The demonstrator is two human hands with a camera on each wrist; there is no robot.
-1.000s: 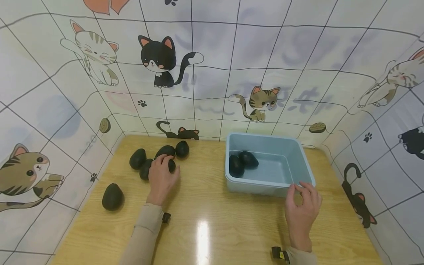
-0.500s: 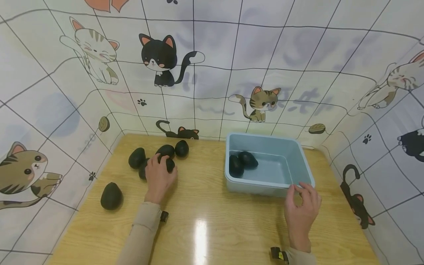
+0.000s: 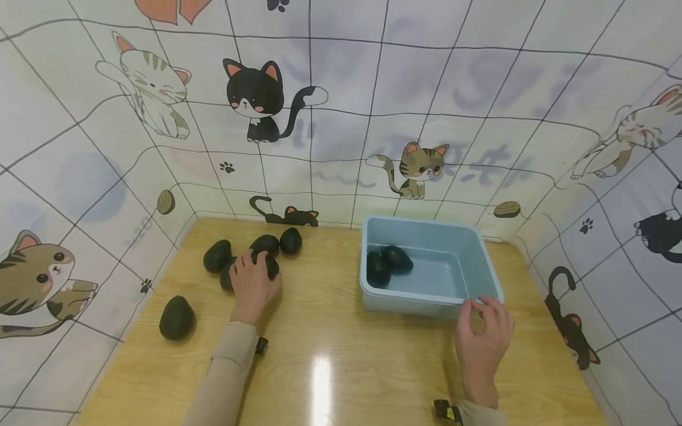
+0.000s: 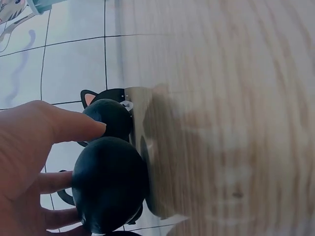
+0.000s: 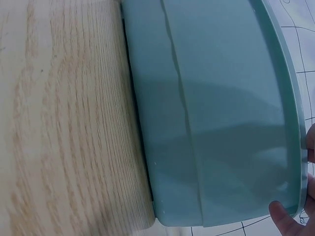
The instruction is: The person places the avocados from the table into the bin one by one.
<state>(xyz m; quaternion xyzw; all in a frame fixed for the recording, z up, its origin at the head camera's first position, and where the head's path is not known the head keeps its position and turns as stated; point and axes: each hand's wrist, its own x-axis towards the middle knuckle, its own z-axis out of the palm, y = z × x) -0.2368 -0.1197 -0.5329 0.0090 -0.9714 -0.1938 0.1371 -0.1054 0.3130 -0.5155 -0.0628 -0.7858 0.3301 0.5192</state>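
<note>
My left hand [image 3: 250, 287] reaches into a group of dark avocados on the left of the table. It grips one avocado [image 3: 272, 268], the thumb on its right side and the fingers over its top and left. The left wrist view shows this avocado [image 4: 110, 184] large and smooth, with another avocado [image 4: 109, 117] behind the thumb. At the front right corner of a light blue plastic bin [image 3: 426, 228], my right hand [image 3: 483, 343] pinches the rim between thumb and fingers. Two avocados [image 3: 396, 259] lie in the bin's left end.
Around my left hand sit several more avocados, one [image 3: 217, 256] to the left and one [image 3: 290, 241] at the back. A single avocado [image 3: 177, 318] lies nearer the front left. Cat-patterned walls [image 3: 341, 136] enclose the wooden table [image 3: 367, 367] at the back and sides.
Little differs: the head view has shifted slightly. My left hand stays around the same avocado and my right hand keeps its place on the bin's rim.
</note>
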